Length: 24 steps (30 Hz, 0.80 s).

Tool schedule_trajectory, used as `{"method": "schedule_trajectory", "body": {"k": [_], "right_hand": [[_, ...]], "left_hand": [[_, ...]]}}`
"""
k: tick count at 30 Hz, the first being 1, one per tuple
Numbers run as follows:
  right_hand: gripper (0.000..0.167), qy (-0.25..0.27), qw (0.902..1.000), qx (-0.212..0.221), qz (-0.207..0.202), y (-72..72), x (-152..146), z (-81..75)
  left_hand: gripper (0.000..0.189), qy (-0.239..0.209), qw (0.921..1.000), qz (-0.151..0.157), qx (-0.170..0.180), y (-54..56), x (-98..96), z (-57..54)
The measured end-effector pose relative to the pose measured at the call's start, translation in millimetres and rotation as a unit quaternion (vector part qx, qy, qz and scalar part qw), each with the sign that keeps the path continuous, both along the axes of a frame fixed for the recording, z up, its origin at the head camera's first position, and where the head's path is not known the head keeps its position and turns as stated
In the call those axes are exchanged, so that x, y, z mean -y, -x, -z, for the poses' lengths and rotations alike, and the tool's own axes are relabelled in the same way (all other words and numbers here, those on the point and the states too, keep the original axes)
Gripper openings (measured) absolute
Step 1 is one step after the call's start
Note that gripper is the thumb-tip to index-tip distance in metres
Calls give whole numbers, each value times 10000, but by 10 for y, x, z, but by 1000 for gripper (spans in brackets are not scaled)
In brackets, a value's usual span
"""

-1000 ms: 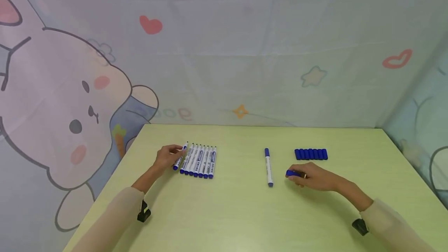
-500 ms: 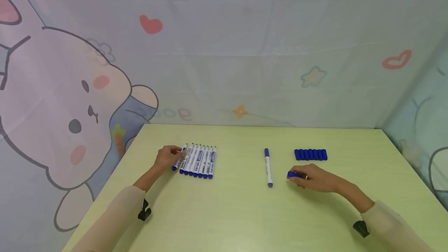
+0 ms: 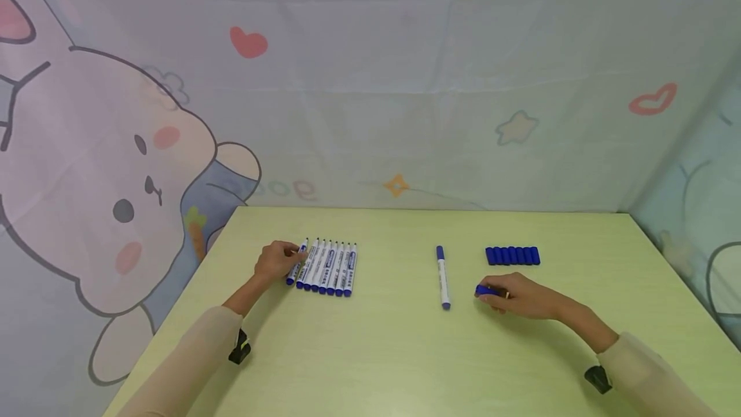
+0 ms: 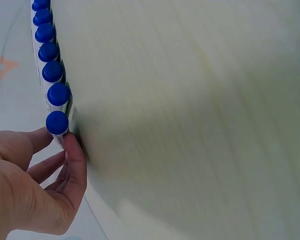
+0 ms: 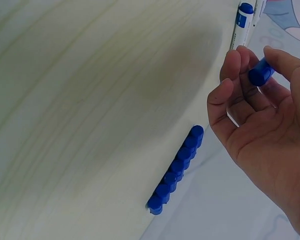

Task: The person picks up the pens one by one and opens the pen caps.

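My left hand (image 3: pixel 274 261) pinches an uncapped whiteboard marker (image 3: pixel 293 273) at the left end of a row of uncapped markers (image 3: pixel 330 269). Their dark tips point to the far side and their blue ends toward me. In the left wrist view, thumb and finger hold the marker just behind its blue end (image 4: pixel 57 123). A blue marker cap (image 5: pixel 260 73) is held between the thumb and fingers of my right hand (image 3: pixel 523 295), low over the table. Left of that hand lies a capped marker (image 3: pixel 443 282), with its blue cap toward the wall.
Several blue caps (image 3: pixel 512 256) lie side by side in a row behind my right hand. The pale yellow-green table (image 3: pixel 370 352) ends at a wall covering (image 3: pixel 359 114) printed with a rabbit and hearts.
My right hand with the cap has shifted slightly right and toward me. The marker in my left hand has slid very slightly closer to the row; everything else stays put.
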State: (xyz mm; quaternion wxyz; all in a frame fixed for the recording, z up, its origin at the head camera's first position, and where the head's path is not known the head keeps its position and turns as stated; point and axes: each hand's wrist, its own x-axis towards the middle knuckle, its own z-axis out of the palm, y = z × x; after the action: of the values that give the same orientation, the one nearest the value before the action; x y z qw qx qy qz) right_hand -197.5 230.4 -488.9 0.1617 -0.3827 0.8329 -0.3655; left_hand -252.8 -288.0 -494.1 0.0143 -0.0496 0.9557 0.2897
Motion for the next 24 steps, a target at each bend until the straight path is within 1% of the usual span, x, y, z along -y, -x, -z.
{"method": "schedule_trajectory", "body": {"k": [4,9,14,21,23,24], "right_hand": [[17,26,10000,20,-49,-1,4,21],[16,74,9999,20,-84,-14,11,11],[15,128,9998,28,-118,-26,15,-12],[16,118,9999,-15,-122,-18,13,-1],[16,100,9999,-39,-132,-15,9,8],[16,103,9998,-44,-140,-15,9,10]], "left_hand": [[43,-66,10000,32,52,-14,1,24],[39,-230,9997,75,17,-14,-28,21],[38,-245,9997,51,14,4,-40,9],[38,-30,10000,46,64,2,-43,-60],[39,112,9999,113,12,-12,-44,-84],[41,199,9996,193,-36,-22,-44,-97]]}}
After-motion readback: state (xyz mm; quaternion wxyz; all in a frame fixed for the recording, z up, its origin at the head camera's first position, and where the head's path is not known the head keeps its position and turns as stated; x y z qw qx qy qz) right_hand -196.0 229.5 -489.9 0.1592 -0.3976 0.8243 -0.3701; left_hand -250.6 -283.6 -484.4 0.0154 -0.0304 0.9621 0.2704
